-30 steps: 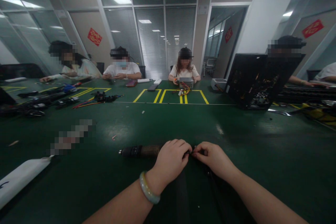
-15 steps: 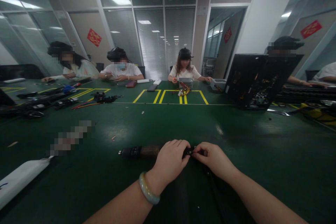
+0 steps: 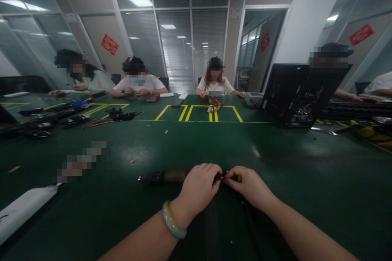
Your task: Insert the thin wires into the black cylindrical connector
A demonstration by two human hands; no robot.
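Note:
A dark, stick-shaped electric screwdriver [image 3: 171, 177] lies across the green table in front of me, its metal tip pointing left. Around its rear end my left hand [image 3: 200, 181] is closed, a jade-like bangle on the wrist. Thumb and fingers of my right hand [image 3: 248, 183] are pinched just beside that end, at a small shiny connector [image 3: 220, 178]. What exactly the right fingertips grip is mostly hidden. Below the right hand a black cord [image 3: 249, 216] runs down toward me.
A white object [image 3: 27, 208] with a blurred-out part lies at left. Dark tools and cables [image 3: 116, 114] sit farther back. A black computer case [image 3: 294, 98] stands at right. Several people work across the green table [image 3: 171, 142], which has yellow tape marks.
Both of my hands stay almost in place at the screwdriver's rear end. Across the table, a masked person's head and hands have shifted slightly.

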